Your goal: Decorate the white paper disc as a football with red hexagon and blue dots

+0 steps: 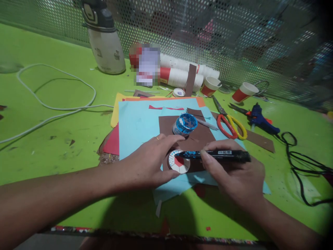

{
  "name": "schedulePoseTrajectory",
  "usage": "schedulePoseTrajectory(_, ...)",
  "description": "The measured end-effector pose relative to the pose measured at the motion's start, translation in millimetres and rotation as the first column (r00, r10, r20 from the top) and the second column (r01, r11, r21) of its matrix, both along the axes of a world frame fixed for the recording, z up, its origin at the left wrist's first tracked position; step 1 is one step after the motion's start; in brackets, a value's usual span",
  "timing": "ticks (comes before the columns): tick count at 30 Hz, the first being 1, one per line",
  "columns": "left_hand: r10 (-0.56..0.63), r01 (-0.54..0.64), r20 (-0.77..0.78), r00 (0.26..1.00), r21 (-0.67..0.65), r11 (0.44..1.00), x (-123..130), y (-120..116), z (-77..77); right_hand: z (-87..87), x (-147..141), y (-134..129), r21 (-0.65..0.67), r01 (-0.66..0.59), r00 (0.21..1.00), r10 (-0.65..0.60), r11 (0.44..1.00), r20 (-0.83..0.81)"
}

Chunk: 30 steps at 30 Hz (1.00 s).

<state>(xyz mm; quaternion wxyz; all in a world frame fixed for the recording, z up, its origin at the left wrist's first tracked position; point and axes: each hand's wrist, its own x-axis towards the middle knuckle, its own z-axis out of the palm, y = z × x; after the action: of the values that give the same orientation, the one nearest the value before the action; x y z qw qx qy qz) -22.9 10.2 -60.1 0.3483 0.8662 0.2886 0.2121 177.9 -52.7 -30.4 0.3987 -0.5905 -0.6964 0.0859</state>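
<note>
My left hand (pixel 156 161) grips the edge of a small white disc (pixel 184 166) between thumb and fingers. The disc has a red centre, dark dividing lines and blue dots on its left part. In my right hand (pixel 234 177) is a black marker (pixel 221 156), held nearly level, its blue-stained tip at the disc's upper part. Under the disc lies brown paper (pixel 166 126) on light blue sheets (pixel 137 128). Just beyond my left fingers stands an open paint jar (pixel 183 125) smeared with blue.
Right of the paper lie red-and-yellow-handled scissors (pixel 230 126), a blue glue gun (pixel 261 119) and its black cord (pixel 291 163). Paper cups (pixel 210 86) and stacked cups (pixel 179 77) sit behind. A bottle (pixel 106 45) and a white cable (pixel 70 110) are at left, before a perforated metal screen (pixel 169 21).
</note>
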Motion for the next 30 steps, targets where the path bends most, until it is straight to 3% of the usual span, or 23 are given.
schedulePoseTrajectory(16,0.001,-0.001,-0.057,0.998,-0.012,1.0,-0.8,0.1,3.6,0.1,-0.7,1.6,-0.04,-0.045,0.999,0.046,0.998,0.015)
schedulePoseTrajectory(26,0.003,-0.002,-0.03,1.0,0.012,1.0,-0.1,0.1,0.6,2.5,-0.4,2.4,-0.021,0.043,0.992,-0.045,0.999,-0.118)
schedulePoseTrajectory(30,0.001,-0.001,-0.007,1.0,0.007,1.0,-0.3,0.3,0.3,3.0,0.0,3.1,-0.022,0.031,0.995,-0.033,0.999,-0.089)
